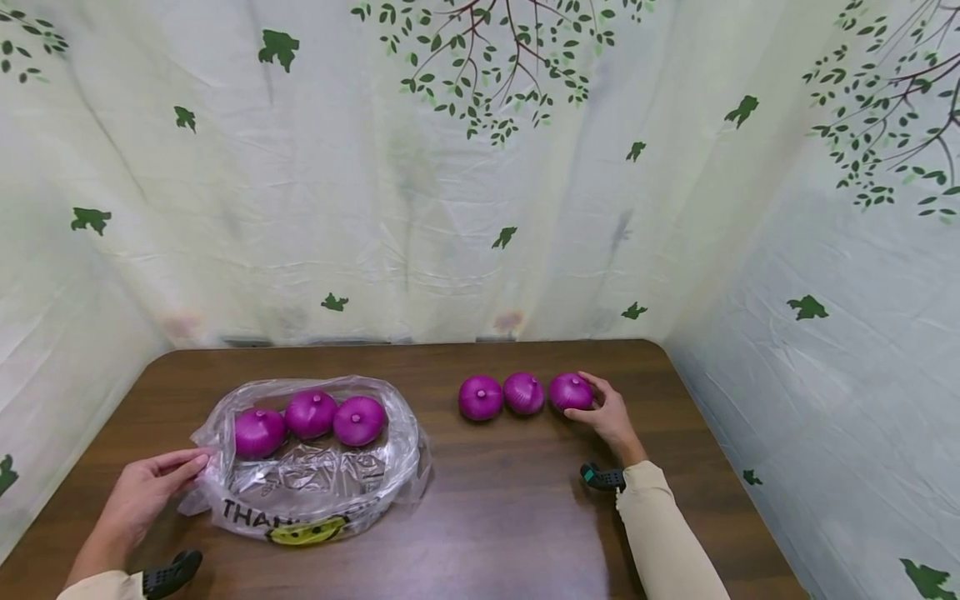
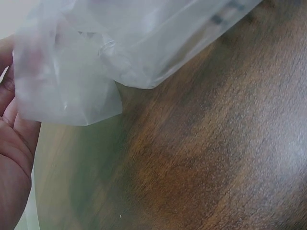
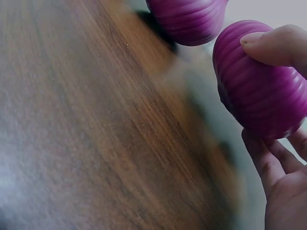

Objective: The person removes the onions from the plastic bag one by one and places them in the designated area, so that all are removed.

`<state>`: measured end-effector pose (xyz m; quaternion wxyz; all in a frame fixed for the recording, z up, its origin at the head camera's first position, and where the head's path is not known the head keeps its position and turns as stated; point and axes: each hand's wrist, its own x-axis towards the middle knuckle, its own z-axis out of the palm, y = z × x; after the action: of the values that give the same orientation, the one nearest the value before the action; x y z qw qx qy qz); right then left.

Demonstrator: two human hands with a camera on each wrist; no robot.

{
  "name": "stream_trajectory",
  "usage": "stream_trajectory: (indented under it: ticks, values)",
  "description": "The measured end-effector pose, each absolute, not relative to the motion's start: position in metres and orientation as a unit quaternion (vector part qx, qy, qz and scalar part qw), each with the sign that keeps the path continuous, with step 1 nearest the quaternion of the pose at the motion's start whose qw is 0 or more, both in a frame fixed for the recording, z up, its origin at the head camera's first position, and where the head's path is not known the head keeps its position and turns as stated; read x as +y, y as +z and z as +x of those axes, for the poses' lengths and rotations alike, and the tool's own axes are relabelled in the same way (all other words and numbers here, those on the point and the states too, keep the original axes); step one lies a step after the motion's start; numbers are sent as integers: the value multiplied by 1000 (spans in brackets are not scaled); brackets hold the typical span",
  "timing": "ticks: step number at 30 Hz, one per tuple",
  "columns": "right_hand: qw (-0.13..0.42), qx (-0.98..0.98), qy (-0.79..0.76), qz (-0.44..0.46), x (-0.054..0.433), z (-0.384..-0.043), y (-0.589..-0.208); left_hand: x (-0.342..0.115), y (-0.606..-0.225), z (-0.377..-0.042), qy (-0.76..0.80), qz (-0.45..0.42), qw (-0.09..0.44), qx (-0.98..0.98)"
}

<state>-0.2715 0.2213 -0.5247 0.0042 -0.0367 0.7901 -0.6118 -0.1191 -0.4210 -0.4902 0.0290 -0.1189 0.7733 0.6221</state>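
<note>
My right hand grips a purple onion, the rightmost of three in a row at the back right of the table. In the right wrist view the thumb presses one side of that ribbed onion and the fingers curl under the other. Two more onions, one in the middle and one at the left end, sit beside it. My left hand pinches the left rim of a clear plastic bag with its mouth spread wide. Inside the bag lie three purple onions along its far side.
The brown wooden table has rounded far corners. A pale curtain printed with leaves and branches stands behind it and along both sides. Black bands sit on both wrists below light sleeves. Yellow print and dark lettering mark the bag's front.
</note>
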Motion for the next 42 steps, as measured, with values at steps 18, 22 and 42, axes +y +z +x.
stream_trajectory:
  ticks: [18, 22, 42]
  values:
    - [16, 798, -602, -21, 219, -273, -533, -423, -487, -123, 599, -96, 19, 795]
    - [12, 798, -602, -21, 220, -272, -534, -423, -486, -125, 589, -97, 23, 802]
    - [27, 797, -602, -42, 211, -258, -506, -420, -482, -124, 554, -130, 36, 821]
